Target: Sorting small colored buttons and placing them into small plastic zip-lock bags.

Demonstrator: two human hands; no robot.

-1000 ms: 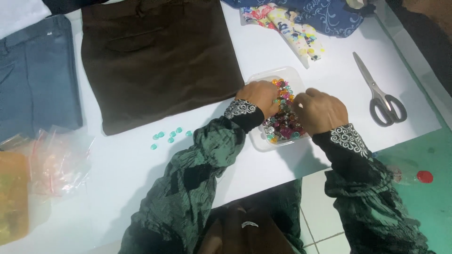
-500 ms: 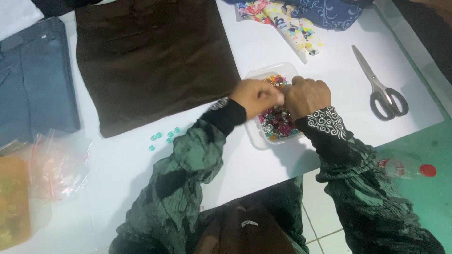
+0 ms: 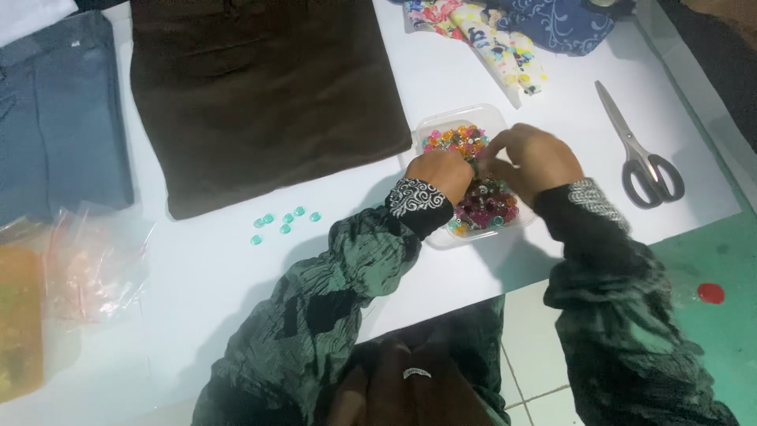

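Beads of many colours fill a clear shallow tray that sits on the white bench, just right of a brown cloth spread flat. Both hands are over the tray, knuckles up, wrists bent down, fingers curled into the beads. The left hand hovers at the tray's middle, its fingers tucked under so that I cannot tell whether they pinch a bead. The right hand comes in from the right, its fingertips drawn together close to the left hand's, above the heap; what they grip, if anything, is hidden. The two hands nearly touch. Both forearms wear dark green crinkled sleeves with patterned white cuffs and reach in from the lower edge, the left one slanting across the bench, the right one steeper. A few loose teal beads lie in a small cluster on the bench, left of the left sleeve and just below the brown cloth. Scissors lie well to the right of the tray, blades pointing away. Patterned fabric is heaped beyond the tray. Blue denim lies at far left, with clear plastic bags nearer.
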